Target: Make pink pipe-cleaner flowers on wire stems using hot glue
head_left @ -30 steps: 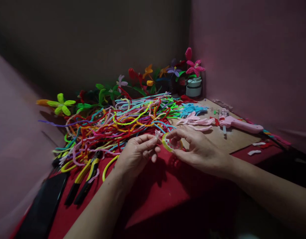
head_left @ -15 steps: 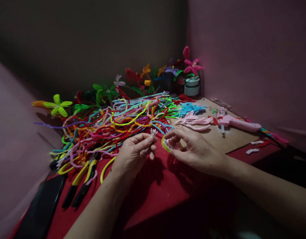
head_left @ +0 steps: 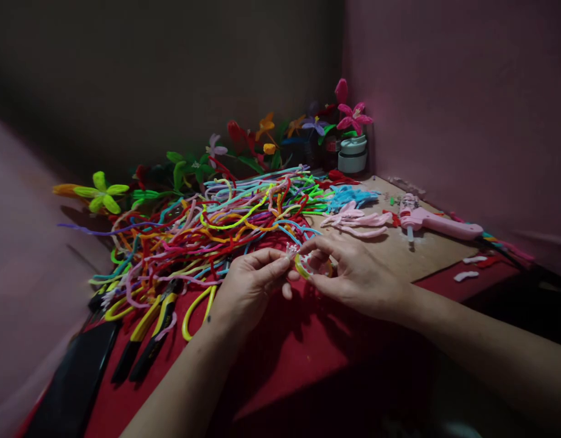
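Observation:
Between the thumb and fingers of my left hand [head_left: 257,283] is a small bunch of pale flower stamens [head_left: 291,248], their beaded tips pointing up. My right hand [head_left: 358,271] grips a roll of yellow-edged tape [head_left: 303,267] by its rim, thumb below and fingers above. The roll is right beside the stamens; whether they touch I cannot tell. My fingers hide part of the roll. Both hands are above the red cloth [head_left: 303,353], in front of a heap of coloured pipe cleaners [head_left: 216,225].
Yellow-and-black pliers [head_left: 148,328], yellow scissor handles [head_left: 196,310] and a black phone-like slab [head_left: 75,377] lie at left. On the board [head_left: 399,261] at right are a pink glue gun [head_left: 440,222] and pink fuzzy petals [head_left: 356,222]. Pipe-cleaner flowers [head_left: 102,193] line the back.
My left hand has moved slightly right, bringing the stamens up close to the tape roll. My right hand keeps its hold on the roll. The view has shifted a little.

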The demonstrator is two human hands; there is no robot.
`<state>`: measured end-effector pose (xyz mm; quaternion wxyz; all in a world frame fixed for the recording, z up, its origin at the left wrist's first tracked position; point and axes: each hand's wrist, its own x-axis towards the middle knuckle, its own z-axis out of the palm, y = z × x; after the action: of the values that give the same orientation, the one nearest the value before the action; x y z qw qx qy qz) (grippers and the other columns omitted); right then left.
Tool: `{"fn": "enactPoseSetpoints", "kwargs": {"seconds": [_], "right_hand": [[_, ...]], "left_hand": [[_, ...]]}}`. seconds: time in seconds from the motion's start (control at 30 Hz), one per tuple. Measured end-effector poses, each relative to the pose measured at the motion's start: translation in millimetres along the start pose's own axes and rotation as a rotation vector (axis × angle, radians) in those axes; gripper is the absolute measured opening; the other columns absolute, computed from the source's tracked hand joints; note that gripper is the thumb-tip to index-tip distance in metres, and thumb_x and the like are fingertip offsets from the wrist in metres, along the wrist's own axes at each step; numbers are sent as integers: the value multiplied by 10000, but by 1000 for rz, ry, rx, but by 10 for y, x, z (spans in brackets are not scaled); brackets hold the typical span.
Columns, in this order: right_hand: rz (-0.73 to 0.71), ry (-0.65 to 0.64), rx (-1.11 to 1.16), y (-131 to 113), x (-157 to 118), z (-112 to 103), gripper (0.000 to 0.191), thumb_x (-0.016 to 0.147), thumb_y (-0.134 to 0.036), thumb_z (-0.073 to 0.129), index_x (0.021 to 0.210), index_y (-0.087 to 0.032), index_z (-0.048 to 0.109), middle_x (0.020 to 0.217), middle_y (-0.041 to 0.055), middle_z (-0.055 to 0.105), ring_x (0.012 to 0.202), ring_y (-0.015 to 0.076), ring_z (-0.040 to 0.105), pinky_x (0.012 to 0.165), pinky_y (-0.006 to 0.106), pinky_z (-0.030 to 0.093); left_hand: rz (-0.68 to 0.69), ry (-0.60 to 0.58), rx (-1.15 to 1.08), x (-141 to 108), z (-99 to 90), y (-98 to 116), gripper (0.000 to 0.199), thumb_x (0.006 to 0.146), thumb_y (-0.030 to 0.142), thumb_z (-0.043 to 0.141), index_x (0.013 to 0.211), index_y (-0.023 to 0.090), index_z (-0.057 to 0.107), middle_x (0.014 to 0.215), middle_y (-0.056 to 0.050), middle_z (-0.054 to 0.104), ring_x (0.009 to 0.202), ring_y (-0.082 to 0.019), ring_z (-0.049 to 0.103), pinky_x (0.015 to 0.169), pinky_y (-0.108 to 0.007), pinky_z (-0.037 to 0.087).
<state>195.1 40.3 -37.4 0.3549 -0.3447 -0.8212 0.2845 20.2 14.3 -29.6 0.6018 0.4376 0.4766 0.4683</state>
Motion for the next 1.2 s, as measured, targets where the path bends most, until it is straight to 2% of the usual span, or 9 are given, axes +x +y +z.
{"fn": "enactPoseSetpoints", "kwargs": {"seconds": [0.17,0.3,0.43,0.57,0.7,0.8,1.0,1.1,1.2], "right_hand": [[106,-93,139,-58,29,-36,233,746,-188,522,965,-176,601,694,1,583,596,99,505,523,207,371],[288,-272,405,-20,87,-60,278,738,-187,499,998,-199,596,557,-55,466,457,67,371,439,191,297],[366,-380,497,74,144,-41,252,733,-188,482,951,-183,610,550,-52,464,463,68,368,443,192,288],[310,-377,423,87,176,1,227,733,-152,485,904,-181,631,662,-26,562,587,91,482,530,204,355],[256,-347,660,74,204,75,124,745,-225,570,828,-154,629,803,12,628,746,125,572,679,243,418],[311,-338,894,96,240,141,173,686,-290,667,742,-141,598,754,19,634,682,131,591,656,262,433],[440,-395,1176,81,314,167,222,611,-261,724,653,-130,551,662,10,598,581,119,559,631,280,431],[459,-345,1116,53,322,150,158,631,-212,691,656,-129,559,587,-24,541,512,86,492,598,259,407],[437,-262,939,39,315,125,116,658,-211,660,677,-128,582,567,-36,521,484,67,439,546,229,364]], "left_hand": [[27,25,32,-29,1,12,111,750,211,620,702,111,615,588,-19,627,453,-74,551,524,-187,429],[62,25,25,-52,11,20,108,757,211,611,700,119,608,557,7,597,419,-62,530,487,-176,406],[99,70,106,-89,59,42,127,743,229,629,689,115,615,555,-1,595,410,-65,515,450,-177,397],[124,79,114,-115,92,68,110,739,225,633,714,118,636,548,2,590,409,-65,506,437,-178,402],[141,83,92,-119,87,97,99,735,213,634,714,116,641,541,5,581,417,-62,501,430,-169,404],[147,109,86,-125,83,121,105,725,212,640,700,111,635,528,1,573,418,-70,500,405,-167,398],[143,114,80,-132,76,146,104,722,207,641,682,112,623,531,2,574,403,-62,489,403,-165,398],[145,126,81,-117,62,129,105,725,210,640,691,111,630,534,1,579,411,-59,490,417,-165,402],[133,182,63,-95,50,95,125,703,230,664,730,109,653,563,-15,602,445,-72,513,420,-169,404]]}}
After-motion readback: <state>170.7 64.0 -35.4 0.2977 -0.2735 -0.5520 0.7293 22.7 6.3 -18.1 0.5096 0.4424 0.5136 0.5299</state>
